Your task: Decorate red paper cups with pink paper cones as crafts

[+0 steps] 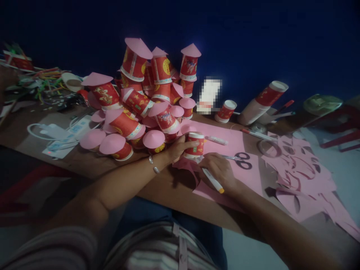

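Observation:
My left hand [180,147] is closed around a red paper cup [195,144] with a white rim, held over the table's pink paper. In my right hand [219,168] is a white marker [211,180] with an orange end pointing back toward me. The marker's other end is hidden by my fingers, close to the cup's lower edge. Just beyond my right hand lie scissors [242,161] with black handles on a pink sheet [250,180]. A white tube-shaped marker or glue stick [218,140] rests behind the cup.
Several red cups with pink paper cones [137,101] are piled at the back left. A white power strip [70,133] lies left, pink paper scraps [303,172] and a tape roll [270,148] right. Stacked cups [264,101] lean at the back right, beside another cup [225,111].

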Motion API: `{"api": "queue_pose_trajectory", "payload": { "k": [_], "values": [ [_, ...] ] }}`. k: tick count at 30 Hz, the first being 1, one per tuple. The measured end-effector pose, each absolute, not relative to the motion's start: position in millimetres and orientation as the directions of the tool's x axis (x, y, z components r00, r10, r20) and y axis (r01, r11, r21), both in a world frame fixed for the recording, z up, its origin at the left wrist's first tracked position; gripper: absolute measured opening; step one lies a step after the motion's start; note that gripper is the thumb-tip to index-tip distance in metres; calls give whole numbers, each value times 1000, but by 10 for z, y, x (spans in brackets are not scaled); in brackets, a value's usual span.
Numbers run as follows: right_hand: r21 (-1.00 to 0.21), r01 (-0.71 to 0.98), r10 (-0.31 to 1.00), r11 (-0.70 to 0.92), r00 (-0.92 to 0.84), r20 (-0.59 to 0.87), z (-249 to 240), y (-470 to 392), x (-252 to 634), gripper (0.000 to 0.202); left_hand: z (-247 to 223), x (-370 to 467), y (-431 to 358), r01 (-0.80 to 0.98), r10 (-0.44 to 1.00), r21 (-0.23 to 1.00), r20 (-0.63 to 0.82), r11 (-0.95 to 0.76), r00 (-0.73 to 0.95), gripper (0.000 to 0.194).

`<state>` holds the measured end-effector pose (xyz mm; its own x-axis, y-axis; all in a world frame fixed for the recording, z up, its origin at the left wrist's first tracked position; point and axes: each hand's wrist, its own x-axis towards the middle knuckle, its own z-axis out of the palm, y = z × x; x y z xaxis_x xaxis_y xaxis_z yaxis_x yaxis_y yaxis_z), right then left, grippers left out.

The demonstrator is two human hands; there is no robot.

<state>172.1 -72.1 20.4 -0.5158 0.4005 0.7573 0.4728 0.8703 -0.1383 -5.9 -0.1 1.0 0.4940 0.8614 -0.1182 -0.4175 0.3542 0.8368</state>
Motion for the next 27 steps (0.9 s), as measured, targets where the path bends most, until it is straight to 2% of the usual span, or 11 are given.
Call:
{"api": "queue_pose_trajectory", "payload": {
  "k": [13, 27],
  "values": [
    [-149, 433, 384, 889, -529, 757, 252, -740, 1740, 13, 41, -61, -4, -424, 861, 828, -130, 367, 492, 51],
    [-125, 477, 387, 870, -504, 772, 242, -718, 1741, 17, 28, -63, 14, -456, 858, 801, -133, 388, 495, 47]
  ]
}}
